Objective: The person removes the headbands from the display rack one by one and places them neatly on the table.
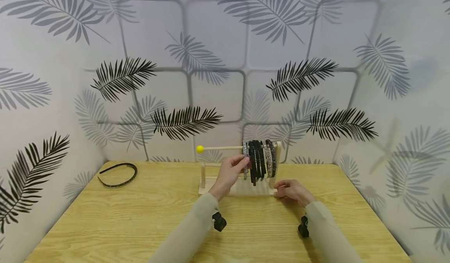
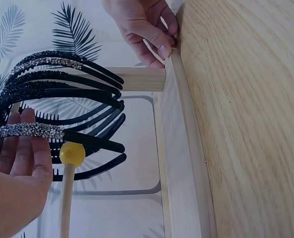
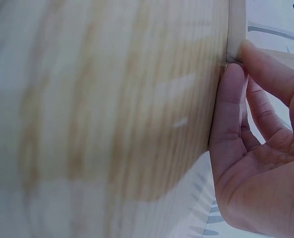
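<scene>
My left hand [image 1: 230, 173] holds a silver glitter headband [image 2: 37, 130] with black ends. This headband is around the upper rod of a wooden headband stand [image 1: 256, 191], at the left end of the row. Several black and sparkly headbands [image 1: 259, 157] hang beside it, bunched toward the right post. In the left wrist view, the left fingers lie behind the glitter band, while the thumb is mostly out of frame. At the stand's front right corner, my right hand [image 1: 291, 189] pinches the base between thumb and fingers.
A yellow ball [image 1: 200, 149] caps the rod's free left end. Below it, a short wooden post [image 1: 202, 176] rises from the base. One black headband [image 1: 119, 185] lies on the wooden table [image 1: 140, 224] at the far left. A leaf-patterned wall [image 1: 218, 95] stands close behind.
</scene>
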Demonstrator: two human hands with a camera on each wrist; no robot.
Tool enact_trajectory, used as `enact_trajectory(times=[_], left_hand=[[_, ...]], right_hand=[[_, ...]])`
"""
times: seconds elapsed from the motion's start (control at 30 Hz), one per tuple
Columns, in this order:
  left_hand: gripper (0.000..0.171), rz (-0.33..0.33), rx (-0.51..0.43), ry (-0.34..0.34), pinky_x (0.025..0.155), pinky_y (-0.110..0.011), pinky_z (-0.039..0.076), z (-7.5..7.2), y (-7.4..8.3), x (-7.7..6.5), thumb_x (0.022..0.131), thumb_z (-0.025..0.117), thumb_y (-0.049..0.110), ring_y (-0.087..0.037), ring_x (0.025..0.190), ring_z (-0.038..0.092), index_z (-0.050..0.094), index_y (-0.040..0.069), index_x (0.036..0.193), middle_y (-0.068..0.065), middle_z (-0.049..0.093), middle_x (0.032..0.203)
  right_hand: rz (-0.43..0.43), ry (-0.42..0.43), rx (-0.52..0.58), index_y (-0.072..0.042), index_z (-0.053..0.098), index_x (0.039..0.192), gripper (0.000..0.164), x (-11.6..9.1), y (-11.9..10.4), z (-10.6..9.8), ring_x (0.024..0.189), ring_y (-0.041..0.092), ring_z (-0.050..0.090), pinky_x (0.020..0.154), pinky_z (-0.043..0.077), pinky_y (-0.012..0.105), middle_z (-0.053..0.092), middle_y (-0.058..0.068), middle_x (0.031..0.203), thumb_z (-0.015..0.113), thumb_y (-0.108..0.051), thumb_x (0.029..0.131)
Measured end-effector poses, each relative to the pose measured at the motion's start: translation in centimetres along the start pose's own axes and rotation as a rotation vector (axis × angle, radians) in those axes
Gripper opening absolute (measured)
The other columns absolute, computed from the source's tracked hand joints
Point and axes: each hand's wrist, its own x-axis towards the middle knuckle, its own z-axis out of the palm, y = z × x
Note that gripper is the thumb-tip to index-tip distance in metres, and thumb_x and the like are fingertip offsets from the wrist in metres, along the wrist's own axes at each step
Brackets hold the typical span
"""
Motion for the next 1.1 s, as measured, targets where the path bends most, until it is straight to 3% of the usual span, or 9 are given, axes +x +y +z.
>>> enact_trajectory(times=[0.1, 0.33, 0.57, 0.77, 0.97, 1.1], left_hand=[[0.028, -0.002, -0.012, -0.005, 0.088, -0.038, 0.053, -0.4, -0.1, -0.1, 0.1, 0.058, 0.026, -0.02, 0.096, 0.069, 0.071, 0.005, 0.112, -0.01, 0.073, 0.103], [0.032, 0.013, -0.129, -0.047, 0.093, -0.039, 0.055, -1.6, -0.2, -0.5, 0.103, 0.052, 0.02, -0.038, 0.104, 0.068, 0.063, -0.002, 0.123, -0.028, 0.066, 0.114], [0.029, 0.048, -0.11, -0.028, 0.09, -0.049, 0.055, -2.8, -0.2, -0.9, 0.104, 0.051, 0.021, -0.028, 0.093, 0.072, 0.063, 0.0, 0.12, -0.022, 0.068, 0.108], [0.028, 0.062, -0.154, -0.023, 0.089, -0.051, 0.054, -3.8, -0.3, -1.2, 0.105, 0.047, 0.018, -0.018, 0.081, 0.072, 0.062, -0.002, 0.12, -0.019, 0.069, 0.101], [0.03, 0.073, -0.119, -0.011, 0.084, -0.044, 0.058, -4.6, -0.1, -1.3, 0.106, 0.046, 0.017, -0.013, 0.073, 0.07, 0.059, -0.003, 0.123, -0.019, 0.069, 0.099], [0.032, 0.096, -0.102, 0.001, 0.08, -0.044, 0.058, -5.3, -0.1, -1.3, 0.106, 0.044, 0.02, -0.017, 0.074, 0.07, 0.059, -0.003, 0.124, -0.016, 0.069, 0.095]], right_hand=[[-0.002, -0.001, 0.002, 0.006, 0.06, 0.119, 0.032, 0.0, -0.1, 0.1, 0.079, 0.013, 0.065, 0.069, 0.057, 0.031, 0.065, 0.012, 0.1, 0.069, -0.004, 0.09], [0.02, 0.007, -0.004, 0.005, 0.06, 0.119, 0.033, -0.1, -0.3, 0.4, 0.08, 0.013, 0.063, 0.069, 0.056, 0.029, 0.064, 0.011, 0.101, 0.07, -0.005, 0.09], [0.02, 0.012, -0.003, 0.004, 0.06, 0.118, 0.031, 0.1, -0.3, 0.6, 0.08, 0.013, 0.064, 0.07, 0.056, 0.029, 0.065, 0.011, 0.102, 0.069, -0.005, 0.09], [0.022, 0.021, -0.002, 0.004, 0.06, 0.118, 0.031, 0.3, -0.2, 0.8, 0.08, 0.013, 0.065, 0.072, 0.057, 0.03, 0.065, 0.011, 0.102, 0.069, -0.004, 0.089], [0.019, 0.018, -0.002, 0.005, 0.06, 0.119, 0.033, 0.1, -0.3, 0.7, 0.079, 0.013, 0.065, 0.071, 0.057, 0.03, 0.065, 0.011, 0.102, 0.069, -0.004, 0.089], [0.02, 0.016, -0.001, 0.005, 0.059, 0.12, 0.033, 0.0, -0.2, 0.5, 0.08, 0.013, 0.065, 0.071, 0.057, 0.031, 0.064, 0.012, 0.104, 0.069, -0.005, 0.09]])
